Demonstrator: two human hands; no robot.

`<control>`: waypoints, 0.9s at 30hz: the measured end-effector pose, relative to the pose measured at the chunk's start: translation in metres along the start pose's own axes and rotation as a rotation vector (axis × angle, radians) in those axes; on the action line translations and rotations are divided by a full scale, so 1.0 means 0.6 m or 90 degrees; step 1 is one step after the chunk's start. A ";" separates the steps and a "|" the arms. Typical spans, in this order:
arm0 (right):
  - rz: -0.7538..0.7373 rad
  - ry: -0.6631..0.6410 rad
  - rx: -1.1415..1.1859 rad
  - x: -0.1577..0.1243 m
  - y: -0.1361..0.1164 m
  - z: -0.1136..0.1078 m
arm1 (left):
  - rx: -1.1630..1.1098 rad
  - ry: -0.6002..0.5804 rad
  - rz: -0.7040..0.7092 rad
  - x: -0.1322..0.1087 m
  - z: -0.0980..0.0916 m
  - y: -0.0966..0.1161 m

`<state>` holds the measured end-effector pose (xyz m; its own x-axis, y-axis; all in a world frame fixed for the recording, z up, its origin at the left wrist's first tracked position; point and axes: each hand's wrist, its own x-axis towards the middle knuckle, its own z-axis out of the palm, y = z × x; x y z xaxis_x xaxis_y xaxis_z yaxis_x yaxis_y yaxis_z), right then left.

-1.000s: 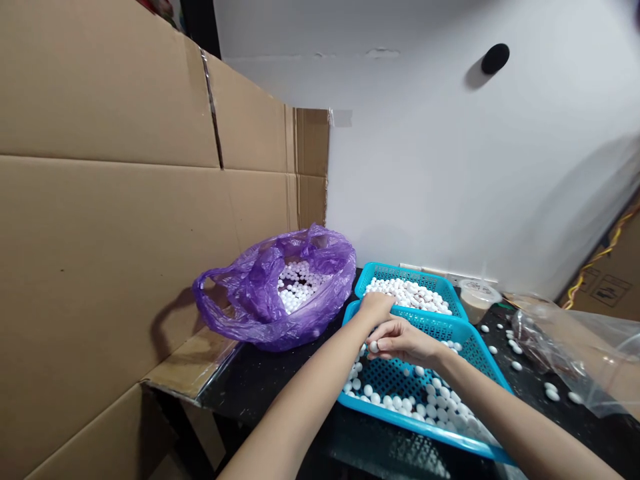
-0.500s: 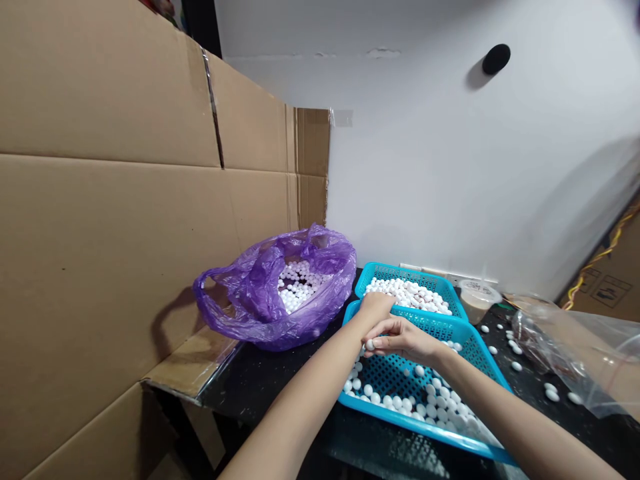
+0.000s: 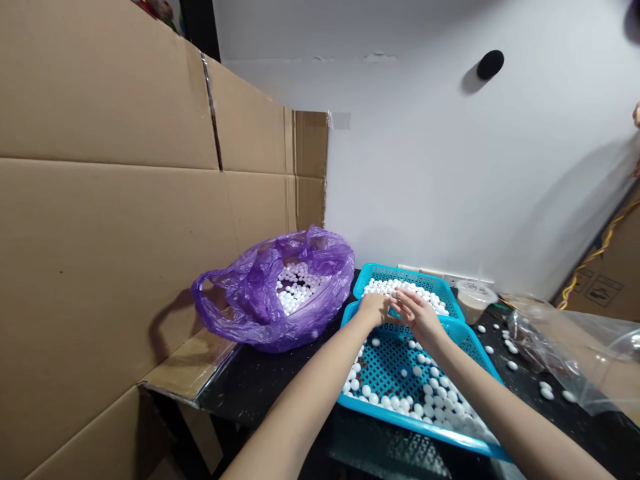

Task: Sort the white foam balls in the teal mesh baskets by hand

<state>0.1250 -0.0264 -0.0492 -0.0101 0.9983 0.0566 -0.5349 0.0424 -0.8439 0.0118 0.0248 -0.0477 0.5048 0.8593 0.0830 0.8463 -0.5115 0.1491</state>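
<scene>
My left hand [image 3: 376,309] hovers where the two blue baskets meet, its fingers mostly hidden from me. Close against its fingertips is my right hand [image 3: 418,315], fingers stretched out, with no ball visible in it. Beneath both hands lies the near blue basket [image 3: 415,419], with small white balls [image 3: 443,400] gathered along its front and right side and some brown bits on its mesh floor. Just beyond the hands, the far blue basket [image 3: 453,297] is heaped with white pieces [image 3: 387,287].
A purple plastic bag [image 3: 270,327] with white balls inside stands left on the black table [image 3: 250,383]. A lidded tub [image 3: 475,300], loose balls [image 3: 546,390] and a clear plastic bag [image 3: 590,353] lie right. Cardboard [image 3: 125,253] walls the left; a white wall [image 3: 425,167] stands behind.
My right hand has moved up and right from beside my left wrist, and its fingers have opened. The white ball it pinched no longer shows in it. My left hand stays nearly in place.
</scene>
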 end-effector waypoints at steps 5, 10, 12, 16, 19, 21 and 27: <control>-0.087 0.144 -0.013 0.016 0.006 -0.026 | 0.070 0.015 0.038 -0.005 -0.007 0.000; -0.050 0.193 0.033 0.023 0.002 -0.034 | 0.087 0.021 0.032 -0.009 -0.007 0.001; -0.037 0.210 0.052 0.023 -0.002 -0.032 | 0.093 0.020 0.033 -0.008 -0.006 0.000; -0.043 0.148 0.028 0.017 -0.012 -0.021 | 0.082 0.028 0.033 -0.005 -0.005 0.000; -0.013 0.029 -0.050 0.005 -0.017 -0.005 | 0.057 0.012 0.033 -0.004 -0.007 0.002; -0.011 -0.069 -0.142 -0.005 -0.015 0.007 | 0.046 -0.017 0.017 -0.005 -0.011 0.006; -0.054 -0.295 -0.439 -0.029 0.002 0.024 | 0.040 -0.085 -0.031 0.002 -0.015 0.011</control>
<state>0.1125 -0.0445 -0.0436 -0.4210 0.8798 0.2206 0.0864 0.2810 -0.9558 0.0167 0.0225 -0.0377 0.4769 0.8772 -0.0559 0.8775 -0.4716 0.0867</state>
